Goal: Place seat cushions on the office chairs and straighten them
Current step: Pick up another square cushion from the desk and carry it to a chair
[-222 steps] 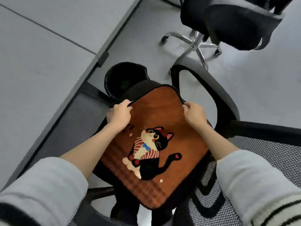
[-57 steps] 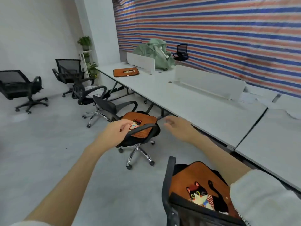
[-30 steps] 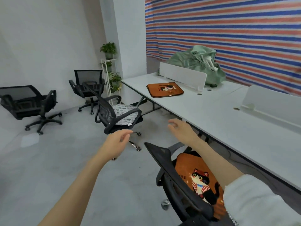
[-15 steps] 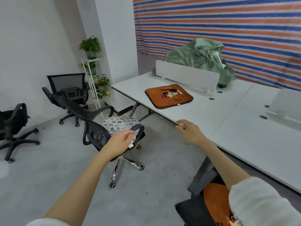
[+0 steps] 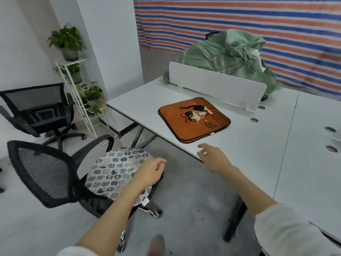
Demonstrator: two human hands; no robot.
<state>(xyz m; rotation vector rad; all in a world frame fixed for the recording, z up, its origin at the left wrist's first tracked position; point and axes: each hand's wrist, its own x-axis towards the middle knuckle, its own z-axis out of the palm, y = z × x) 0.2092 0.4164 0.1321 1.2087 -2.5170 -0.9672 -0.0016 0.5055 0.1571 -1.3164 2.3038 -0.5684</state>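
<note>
An orange seat cushion (image 5: pixel 193 120) with a black cat picture lies flat on the white desk (image 5: pixel 258 156), near its front edge. My right hand (image 5: pixel 212 157) hovers over that edge just below the cushion, fingers apart, holding nothing. My left hand (image 5: pixel 150 172) hangs with loosely curled fingers over the near black mesh office chair (image 5: pixel 48 174), which carries a round white patterned cushion (image 5: pixel 114 170). A second black office chair (image 5: pixel 38 109) with a bare seat stands at the back left.
A white plant rack (image 5: pixel 81 97) with potted plants stands by the pillar left of the desk. A white divider panel (image 5: pixel 215 84) and a green sack (image 5: pixel 230 50) sit behind the cushion. Grey floor lies between the chairs and the desk.
I have walked forward along the desk; the chair with the cat cushion has dropped out of view. The orange cushion and the patterned chair are now close, and my right hand has reached the desk edge.
</note>
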